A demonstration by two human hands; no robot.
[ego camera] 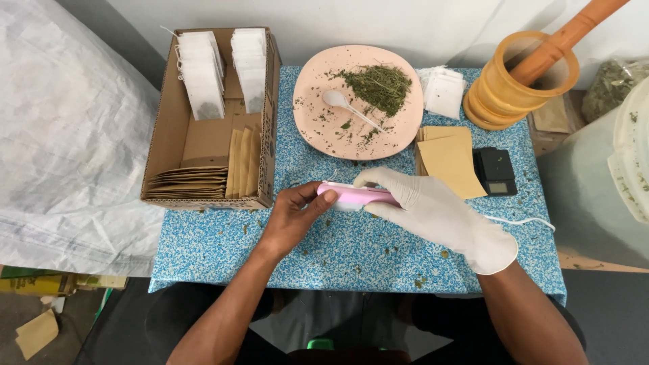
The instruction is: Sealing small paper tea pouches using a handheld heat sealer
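Blue speckled table (223, 243), pink sealer (358, 196) lying left-right, left hand (297, 213), gloved right hand (433, 206) gripping.

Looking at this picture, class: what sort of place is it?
Probably a small home workshop for packing herbal tea: dried herbs on a plate, filled tea bags in a box, a pink sealer.

Small home-style herb packing station, not factory. Low table (223, 250) under blue speckled cloth, set against plain pale wall. Cardboard box (165, 145) of filled white tea bags (203, 81) and brown paper sachets (189, 181). Pink plate (318, 128) of dried green herb (378, 84), wooden mortar and pestle (520, 78), black pocket scale (495, 172). White woven sack (61, 135) alongside.
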